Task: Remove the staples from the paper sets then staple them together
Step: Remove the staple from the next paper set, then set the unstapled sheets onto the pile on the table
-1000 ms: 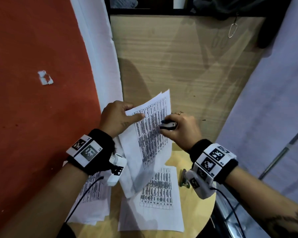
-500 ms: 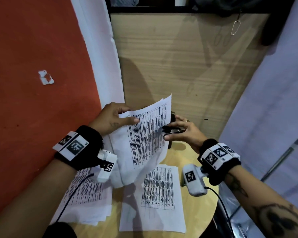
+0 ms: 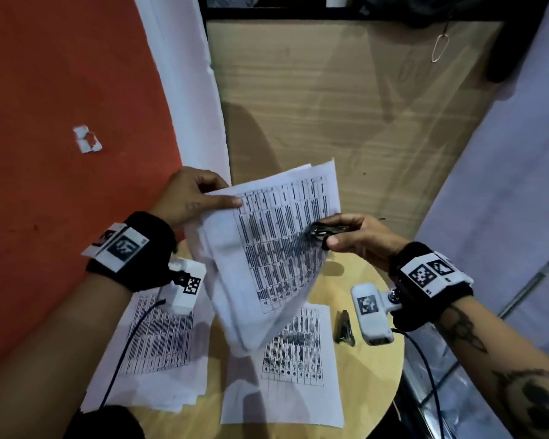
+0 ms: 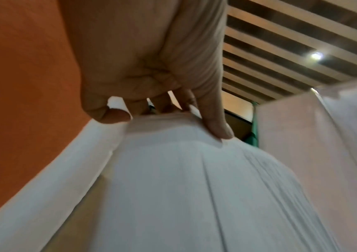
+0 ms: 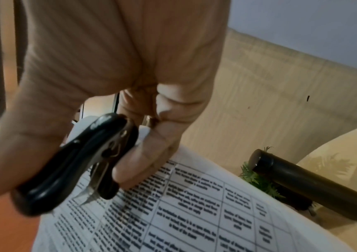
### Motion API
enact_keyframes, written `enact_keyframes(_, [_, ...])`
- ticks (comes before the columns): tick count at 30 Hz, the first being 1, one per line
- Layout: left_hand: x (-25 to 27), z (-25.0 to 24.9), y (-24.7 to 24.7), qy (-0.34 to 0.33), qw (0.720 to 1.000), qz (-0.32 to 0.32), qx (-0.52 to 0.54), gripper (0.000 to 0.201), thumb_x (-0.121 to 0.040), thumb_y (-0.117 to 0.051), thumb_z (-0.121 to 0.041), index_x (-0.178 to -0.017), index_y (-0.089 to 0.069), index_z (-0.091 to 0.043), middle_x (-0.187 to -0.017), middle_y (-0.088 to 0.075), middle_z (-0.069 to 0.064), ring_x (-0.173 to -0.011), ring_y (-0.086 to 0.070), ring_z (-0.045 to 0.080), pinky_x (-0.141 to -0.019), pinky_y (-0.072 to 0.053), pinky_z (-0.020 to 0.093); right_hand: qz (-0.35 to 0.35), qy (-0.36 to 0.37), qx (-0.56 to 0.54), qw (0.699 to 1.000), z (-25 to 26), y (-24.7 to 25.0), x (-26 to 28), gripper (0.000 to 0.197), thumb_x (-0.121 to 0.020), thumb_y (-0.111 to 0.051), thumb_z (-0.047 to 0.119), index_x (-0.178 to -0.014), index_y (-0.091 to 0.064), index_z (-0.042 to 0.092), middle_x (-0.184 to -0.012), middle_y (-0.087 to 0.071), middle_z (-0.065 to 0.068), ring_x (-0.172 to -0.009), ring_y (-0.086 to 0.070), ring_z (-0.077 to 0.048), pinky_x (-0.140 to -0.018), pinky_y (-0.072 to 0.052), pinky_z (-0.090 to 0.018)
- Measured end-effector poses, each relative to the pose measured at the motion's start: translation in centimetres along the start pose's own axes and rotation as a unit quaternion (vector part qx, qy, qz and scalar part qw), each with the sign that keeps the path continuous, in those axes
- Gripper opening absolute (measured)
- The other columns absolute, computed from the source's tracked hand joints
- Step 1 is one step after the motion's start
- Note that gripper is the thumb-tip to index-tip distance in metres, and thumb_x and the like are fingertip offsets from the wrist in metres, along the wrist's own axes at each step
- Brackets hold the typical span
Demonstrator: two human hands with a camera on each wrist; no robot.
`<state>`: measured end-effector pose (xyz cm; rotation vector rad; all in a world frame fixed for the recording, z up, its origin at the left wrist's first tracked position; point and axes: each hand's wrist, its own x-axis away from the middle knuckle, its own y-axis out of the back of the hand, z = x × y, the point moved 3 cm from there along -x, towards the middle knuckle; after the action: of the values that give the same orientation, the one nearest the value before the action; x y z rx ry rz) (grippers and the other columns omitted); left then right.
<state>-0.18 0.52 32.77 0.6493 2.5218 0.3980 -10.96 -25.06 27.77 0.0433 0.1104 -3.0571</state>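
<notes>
My left hand [image 3: 197, 198] pinches the top left corner of a set of printed sheets [image 3: 276, 248] and holds it up above the round table [image 3: 374, 369]. From below the same paper set [image 4: 194, 187] hangs from my left fingers [image 4: 214, 122]. My right hand [image 3: 355, 236] grips a black staple remover [image 3: 327, 231] at the set's right edge. Close up, the staple remover [image 5: 76, 165] sits between thumb and fingers with its metal claws just over the printed sheet [image 5: 183, 213]. Two more paper sets [image 3: 159, 346] [image 3: 295, 369] lie flat on the table.
A dark stapler [image 3: 344, 327] lies on the table under my right wrist. A black cylinder [image 5: 306, 184] with a bit of green plant [image 5: 257, 180] lies behind the paper. An orange wall [image 3: 61, 153] stands on the left and a wooden panel [image 3: 346, 106] behind.
My right hand has turned and drawn back to the paper's right edge with the remover. My left hand has tilted the set so the sheets lie flatter and more to the right.
</notes>
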Motion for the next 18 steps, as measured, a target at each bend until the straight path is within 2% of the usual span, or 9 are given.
enact_keyframes(2, [-0.2,0.6,1.5,0.017,0.998,-0.043,0.039,0.010,-0.071,-0.074,-0.013,-0.063,-0.069,-0.017,-0.056,-0.065,-0.013,-0.055,-0.054,-0.005,-0.057,-0.042,0.008,-0.021,0.015,-0.018,0.999,0.9,0.5,0.3,0.066,-0.011,-0.095,0.029,-0.073,-0.077,0.017,-0.077,-0.073,-0.002,-0.067,-0.070,-0.013,-0.061,-0.055,-0.018])
enact_keyframes(4, [0.2,2.1,2.7,0.037,0.989,-0.115,0.090,0.036,-0.084,-0.063,-0.005,-0.058,-0.071,-0.028,-0.057,-0.065,-0.019,-0.053,-0.054,-0.008,-0.052,-0.039,0.010,-0.035,0.024,-0.026,0.999,1.5,0.9,0.5,0.065,-0.009,-0.094,0.030,-0.071,-0.077,0.017,-0.074,-0.073,-0.001,-0.064,-0.069,-0.013,-0.058,-0.055,-0.017])
enact_keyframes(6, [1.3,4.1,2.6,0.090,0.962,-0.137,0.219,0.037,-0.090,-0.059,-0.018,-0.058,-0.071,-0.032,-0.058,-0.064,-0.020,-0.050,-0.054,-0.006,-0.045,-0.038,0.014,-0.056,0.031,-0.040,0.997,1.8,0.9,0.5,0.065,-0.008,-0.094,0.031,-0.070,-0.077,0.018,-0.073,-0.073,0.001,-0.062,-0.069,-0.010,-0.054,-0.053,-0.015])
enact_keyframes(8, [3.2,5.6,0.7,0.155,0.923,-0.109,0.334,0.023,-0.064,-0.082,-0.043,-0.068,-0.068,-0.025,-0.054,-0.061,-0.016,-0.046,-0.054,-0.002,-0.044,-0.041,0.012,-0.081,0.037,-0.071,0.993,1.5,0.7,0.3,0.064,-0.008,-0.094,0.030,-0.069,-0.076,0.017,-0.073,-0.073,0.002,-0.061,-0.069,-0.009,-0.051,-0.052,-0.015])
enact_keyframes(9, [4.2,6.1,-0.5,0.176,0.924,-0.107,0.323,0.038,-0.057,-0.084,-0.046,-0.078,-0.062,-0.024,-0.057,-0.061,-0.016,-0.049,-0.055,0.000,-0.046,-0.043,0.014,-0.090,0.036,-0.085,0.992,1.3,0.4,0.1,0.060,-0.012,-0.094,0.027,-0.068,-0.076,0.016,-0.073,-0.073,0.001,-0.061,-0.069,-0.009,-0.050,-0.051,-0.015])
enact_keyframes(11, [5.5,6.8,-2.7,0.168,0.950,-0.108,0.240,0.028,-0.074,-0.076,-0.023,-0.092,-0.055,-0.021,-0.070,-0.069,-0.014,-0.063,-0.064,0.003,-0.053,-0.050,0.019,-0.109,0.021,-0.093,0.990,0.4,-0.4,-0.4,0.042,-0.032,-0.090,0.018,-0.070,-0.075,0.014,-0.070,-0.073,0.001,-0.060,-0.068,-0.007,-0.049,-0.050,-0.014])
enact_keyframes(13, [6.2,7.6,-3.9,0.165,0.951,-0.146,0.217,0.045,-0.065,-0.081,-0.009,-0.104,-0.059,-0.013,-0.092,-0.074,0.000,-0.084,-0.070,0.016,-0.071,-0.058,0.030,-0.139,-0.003,-0.097,0.986,-0.8,-1.3,-0.9,0.021,-0.060,-0.076,0.004,-0.079,-0.068,0.011,-0.065,-0.071,0.003,-0.056,-0.065,-0.004,-0.047,-0.048,-0.013])
enact_keyframes(15, [6.4,8.7,-3.7,0.171,0.946,-0.201,0.190,0.057,-0.058,-0.085,-0.006,-0.109,-0.059,-0.005,-0.106,-0.070,0.014,-0.098,-0.067,0.029,-0.087,-0.054,0.041,-0.158,-0.023,-0.106,0.981,-2.1,-1.9,-1.4,0.017,-0.071,-0.066,0.001,-0.087,-0.063,0.006,-0.065,-0.071,0.002,-0.056,-0.065,-0.003,-0.047,-0.047,-0.013])
enact_keyframes(18, [6.7,11.2,-2.3,0.174,0.948,-0.225,0.140,0.039,-0.072,-0.075,0.002,-0.107,-0.060,-0.002,-0.101,-0.067,0.014,-0.090,-0.064,0.024,-0.075,-0.055,0.024,-0.180,-0.056,-0.080,0.979,-4.3,-2.3,-1.7,0.010,-0.077,-0.065,0.001,-0.082,-0.062,0.009,-0.059,-0.068,0.006,-0.053,-0.060,-0.004,-0.047,-0.044,-0.010])
